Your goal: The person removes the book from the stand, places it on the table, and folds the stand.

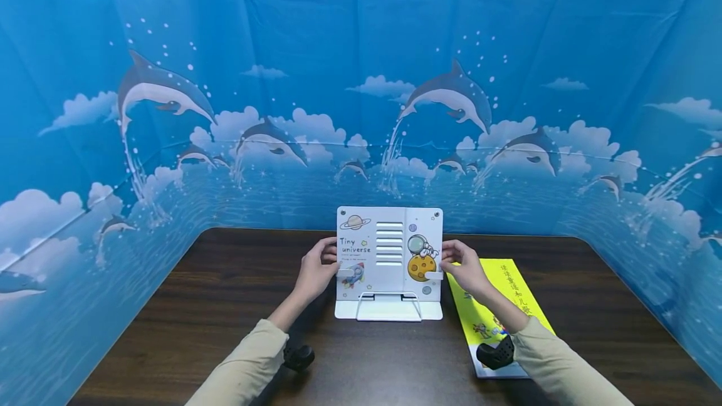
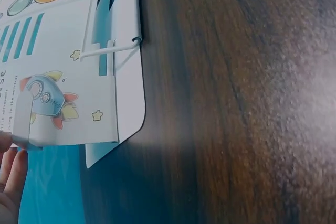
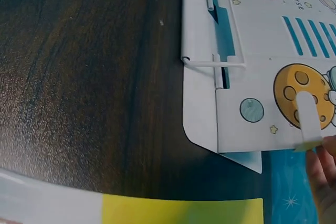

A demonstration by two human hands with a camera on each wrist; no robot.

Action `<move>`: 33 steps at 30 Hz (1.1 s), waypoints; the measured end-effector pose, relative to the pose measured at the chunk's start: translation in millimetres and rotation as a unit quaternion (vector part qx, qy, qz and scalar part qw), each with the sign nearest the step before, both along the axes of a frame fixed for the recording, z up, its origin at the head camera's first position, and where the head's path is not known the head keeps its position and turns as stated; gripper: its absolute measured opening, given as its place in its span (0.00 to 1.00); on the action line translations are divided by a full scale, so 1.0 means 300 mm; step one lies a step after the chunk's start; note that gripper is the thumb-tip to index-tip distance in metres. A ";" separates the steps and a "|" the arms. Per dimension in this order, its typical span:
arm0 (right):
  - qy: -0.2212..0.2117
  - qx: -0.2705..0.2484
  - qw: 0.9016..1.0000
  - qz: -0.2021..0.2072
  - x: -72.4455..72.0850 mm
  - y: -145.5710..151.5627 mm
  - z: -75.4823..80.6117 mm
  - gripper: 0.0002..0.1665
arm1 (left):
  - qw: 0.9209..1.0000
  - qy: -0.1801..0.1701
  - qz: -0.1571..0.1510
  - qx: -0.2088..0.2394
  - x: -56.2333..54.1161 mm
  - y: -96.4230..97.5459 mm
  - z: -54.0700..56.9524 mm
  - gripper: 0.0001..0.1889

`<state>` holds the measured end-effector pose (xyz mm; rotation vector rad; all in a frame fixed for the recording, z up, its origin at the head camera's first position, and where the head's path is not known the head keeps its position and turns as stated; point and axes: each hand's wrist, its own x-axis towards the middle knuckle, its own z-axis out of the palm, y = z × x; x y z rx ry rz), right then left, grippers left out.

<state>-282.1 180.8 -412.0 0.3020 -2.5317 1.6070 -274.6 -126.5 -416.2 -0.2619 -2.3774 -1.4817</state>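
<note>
A white metal book stand point(image 1: 389, 281) printed with a rocket, an astronaut and the words "Tiny universe" stands on the table, its back plate raised above a flat base. My left hand point(image 1: 316, 268) grips the plate's left side, with the thumb near a white page clip point(image 2: 22, 114) and fingers partly behind the edge. On the opposite side my right hand point(image 1: 467, 270) holds the plate by the other page clip point(image 3: 308, 116). A bent wire bar point(image 1: 389, 319) lies across the front of the base. The stand's rear is hidden.
A yellow booklet point(image 1: 510, 281) with Chinese characters lies on the dark wooden table point(image 1: 225, 306), partly under the right forearm. Behind the table hangs a blue dolphin-print cloth point(image 1: 316, 49). Each wrist wears a black device.
</note>
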 end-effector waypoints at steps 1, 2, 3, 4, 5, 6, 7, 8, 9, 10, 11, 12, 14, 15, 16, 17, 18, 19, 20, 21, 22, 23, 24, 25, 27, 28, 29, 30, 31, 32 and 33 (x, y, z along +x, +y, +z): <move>0.002 0.000 1.000 -0.006 -0.001 -0.005 -0.002 0.18 | 1.000 0.004 0.005 0.002 -0.001 0.001 -0.001 0.24; 0.003 -0.002 1.000 -0.012 -0.003 -0.009 -0.004 0.18 | 1.000 0.007 0.008 0.003 -0.003 0.002 -0.002 0.24; 0.004 -0.004 1.000 -0.017 -0.004 -0.012 -0.005 0.18 | 1.000 0.009 0.011 0.004 -0.004 0.003 -0.003 0.24; 0.003 -0.004 1.000 -0.022 -0.005 -0.013 -0.007 0.18 | 1.000 0.011 0.013 0.004 -0.006 0.004 -0.004 0.24; 0.003 -0.003 1.000 -0.023 -0.005 -0.014 -0.008 0.18 | 1.000 0.012 0.014 0.004 -0.008 0.005 -0.004 0.24; 0.005 -0.002 1.000 -0.024 -0.004 -0.014 -0.008 0.18 | 1.000 0.013 0.016 0.004 -0.009 0.006 -0.005 0.24; 0.005 -0.001 1.000 -0.024 -0.004 -0.015 -0.009 0.18 | 1.000 0.011 0.019 0.006 -0.009 0.007 -0.004 0.24; 0.006 -0.001 1.000 -0.025 -0.004 -0.015 -0.009 0.18 | 1.000 0.011 0.021 0.007 -0.009 0.008 -0.004 0.24; 0.006 0.000 1.000 -0.025 -0.003 -0.015 -0.009 0.18 | 1.000 0.010 0.022 0.007 -0.010 0.009 -0.004 0.24; 0.006 0.001 1.000 -0.024 -0.003 -0.015 -0.008 0.18 | 1.000 0.010 0.023 0.008 -0.010 0.010 -0.003 0.24; 0.007 0.003 1.000 -0.025 -0.003 -0.015 -0.009 0.18 | 1.000 0.009 0.024 0.010 -0.009 0.011 -0.002 0.24; 0.007 0.003 1.000 -0.025 -0.004 -0.015 -0.009 0.18 | 1.000 0.009 0.024 0.010 -0.008 0.011 -0.001 0.24; 0.006 0.003 1.000 -0.025 -0.007 -0.014 -0.010 0.18 | 1.000 0.010 0.024 0.012 -0.006 0.012 0.000 0.23; 0.005 0.003 1.000 -0.024 -0.007 -0.014 -0.010 0.18 | 1.000 0.011 0.025 0.011 -0.006 0.012 0.000 0.23; 0.006 0.003 1.000 -0.023 -0.008 -0.014 -0.011 0.18 | 1.000 0.012 0.025 0.012 -0.005 0.013 0.001 0.23; 0.007 0.002 1.000 -0.021 -0.010 -0.013 -0.011 0.18 | 1.000 0.012 0.026 0.012 -0.004 0.013 0.002 0.23; 0.007 0.001 1.000 -0.019 -0.010 -0.013 -0.011 0.18 | 0.999 0.013 0.027 0.013 -0.002 0.012 0.002 0.22; 0.010 0.000 1.000 -0.018 -0.010 -0.014 -0.010 0.18 | 0.999 0.013 0.028 0.013 0.000 0.012 0.003 0.22; 0.013 -0.001 1.000 -0.017 -0.010 -0.015 -0.010 0.17 | 0.999 0.014 0.029 0.013 0.001 0.011 0.004 0.21; 0.020 -0.002 1.000 -0.014 -0.010 -0.016 -0.010 0.17 | 0.999 0.017 0.029 0.012 0.004 0.009 0.005 0.21; 0.027 -0.005 1.000 -0.011 -0.010 -0.016 -0.009 0.17 | 0.999 0.017 0.030 0.013 0.006 0.009 0.006 0.20; 0.034 -0.007 0.999 -0.010 -0.010 -0.017 -0.009 0.17 | 0.999 0.018 0.031 0.013 0.009 0.007 0.006 0.20; 0.048 -0.011 0.999 -0.007 -0.009 -0.018 -0.009 0.16 | 0.999 0.020 0.030 0.012 0.012 0.006 0.006 0.20; 0.055 -0.013 0.998 -0.005 -0.010 -0.019 -0.008 0.16 | 0.999 0.021 0.030 0.012 0.014 0.005 0.006 0.20; 0.064 -0.016 0.998 0.000 -0.012 -0.020 -0.007 0.16 | 0.999 0.025 0.028 0.011 0.021 0.003 0.005 0.20; 0.060 -0.017 0.998 0.000 -0.015 -0.020 -0.006 0.16 | 0.999 0.024 0.028 0.011 0.025 0.003 0.005 0.20; 0.055 -0.016 0.998 -0.001 -0.019 -0.021 -0.006 0.16 | 0.999 0.027 0.027 0.011 0.028 0.001 0.003 0.20; 0.049 -0.016 0.999 -0.002 -0.023 -0.021 -0.006 0.16 | 0.999 0.029 0.025 0.012 0.032 0.000 0.002 0.20; 0.037 -0.013 0.999 -0.004 -0.028 -0.021 -0.006 0.17 | 0.999 0.029 0.023 0.014 0.036 -0.001 0.002 0.21; 0.029 -0.012 0.999 -0.006 -0.033 -0.020 -0.006 0.17 | 0.999 0.031 0.022 0.014 0.041 -0.002 0.001 0.21; 0.024 -0.009 1.000 -0.007 -0.038 -0.020 -0.007 0.17 | 0.999 0.033 0.021 0.015 0.046 -0.003 -0.001 0.20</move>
